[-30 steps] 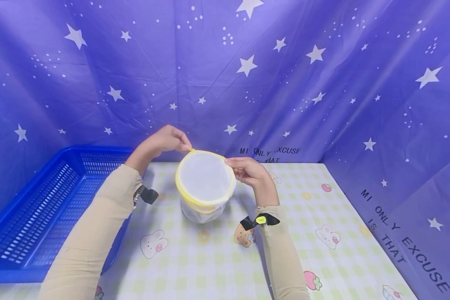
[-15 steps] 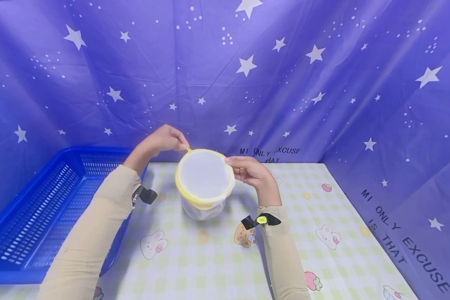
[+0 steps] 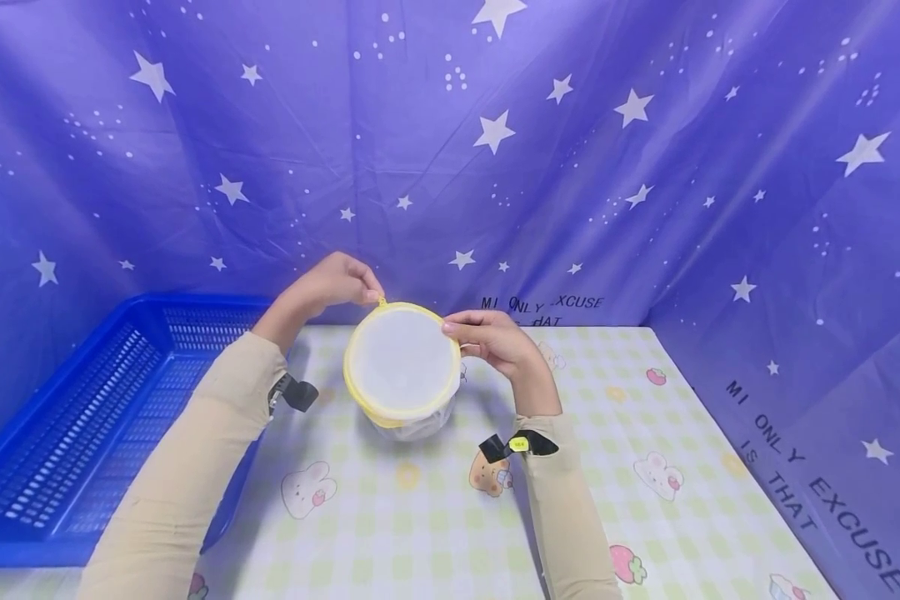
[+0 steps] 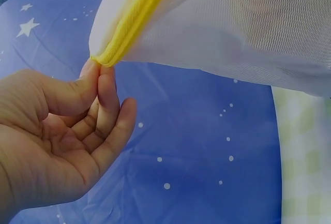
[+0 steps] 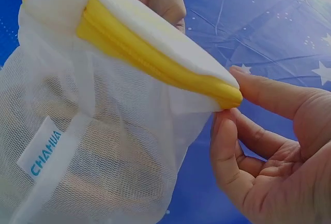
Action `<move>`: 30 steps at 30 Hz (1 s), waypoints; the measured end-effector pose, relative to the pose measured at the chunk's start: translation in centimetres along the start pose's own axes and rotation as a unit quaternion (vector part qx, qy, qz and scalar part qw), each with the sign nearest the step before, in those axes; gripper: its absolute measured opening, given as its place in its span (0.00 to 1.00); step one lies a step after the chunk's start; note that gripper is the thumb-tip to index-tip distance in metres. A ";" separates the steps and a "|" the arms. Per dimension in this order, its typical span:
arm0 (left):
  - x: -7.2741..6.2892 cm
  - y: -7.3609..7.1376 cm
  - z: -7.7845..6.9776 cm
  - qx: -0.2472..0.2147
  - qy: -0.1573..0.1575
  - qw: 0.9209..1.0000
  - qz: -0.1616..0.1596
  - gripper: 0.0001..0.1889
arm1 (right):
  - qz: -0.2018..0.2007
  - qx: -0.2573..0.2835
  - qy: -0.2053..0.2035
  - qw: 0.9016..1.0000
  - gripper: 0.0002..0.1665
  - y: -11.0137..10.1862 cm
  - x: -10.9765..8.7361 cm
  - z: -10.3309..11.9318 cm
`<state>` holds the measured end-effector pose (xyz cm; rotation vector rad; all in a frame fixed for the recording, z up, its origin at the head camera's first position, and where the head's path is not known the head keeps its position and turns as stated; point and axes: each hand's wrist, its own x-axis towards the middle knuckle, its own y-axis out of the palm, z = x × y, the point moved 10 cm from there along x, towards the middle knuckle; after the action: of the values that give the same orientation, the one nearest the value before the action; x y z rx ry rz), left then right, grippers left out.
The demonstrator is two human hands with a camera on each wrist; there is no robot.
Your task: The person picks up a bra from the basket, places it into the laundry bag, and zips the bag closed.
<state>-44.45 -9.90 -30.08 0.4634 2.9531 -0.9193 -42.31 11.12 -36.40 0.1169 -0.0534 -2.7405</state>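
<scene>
A round white mesh laundry bag [image 3: 403,360] with a yellow zipper rim is held up over the table in the head view, its flat top tilted toward me. At the far left of the rim, the thumb and forefinger of my left hand [image 3: 338,281] pinch the yellow edge; the left wrist view shows that pinch at the end of the yellow zipper [image 4: 135,19]. My right hand [image 3: 493,337] pinches the rim on the right between thumb and fingers. In the right wrist view, a white label [image 5: 40,149] reads "CHAHUA". Something brownish shows faintly through the mesh, too blurred to tell.
A blue perforated plastic basket [image 3: 146,312] stands at the left of the table, partly behind my left sleeve. The tablecloth [image 3: 375,533] has a pale green check with cartoon prints. A purple star-patterned curtain [image 3: 420,125] rises behind and along the right.
The bag has shifted slightly left and its top now faces me a little more. My right hand has moved slightly left along with it. Both hands keep their pinch on the rim.
</scene>
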 end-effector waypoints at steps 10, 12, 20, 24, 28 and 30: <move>0.0 0.5 0.3 -0.006 -0.001 1.000 0.011 0.07 | 0.002 -0.021 0.011 1.000 0.09 0.8 -0.2 -0.1; 0.0 0.6 0.4 -0.006 -0.001 1.000 0.013 0.07 | 0.002 -0.016 0.013 1.000 0.11 0.8 -0.3 -0.2; 0.1 0.7 0.2 -0.009 0.004 1.000 0.023 0.06 | 0.002 -0.007 0.010 1.000 0.13 0.7 -0.5 -0.1; 0.2 0.4 0.0 -0.005 0.011 1.000 0.019 0.07 | 0.002 0.000 0.007 1.000 0.14 0.8 -0.4 0.3; 0.3 0.3 0.0 -0.003 0.012 1.000 0.016 0.07 | 0.004 0.003 0.009 1.000 0.15 1.0 -0.3 0.5; 0.2 0.3 0.0 -0.004 0.010 1.000 0.017 0.07 | 0.004 0.003 0.010 1.000 0.16 1.0 -0.3 0.5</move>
<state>-44.61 -9.65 -30.26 0.5231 2.9569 -0.9036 -41.66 10.29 -35.79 0.1459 -0.0573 -2.7304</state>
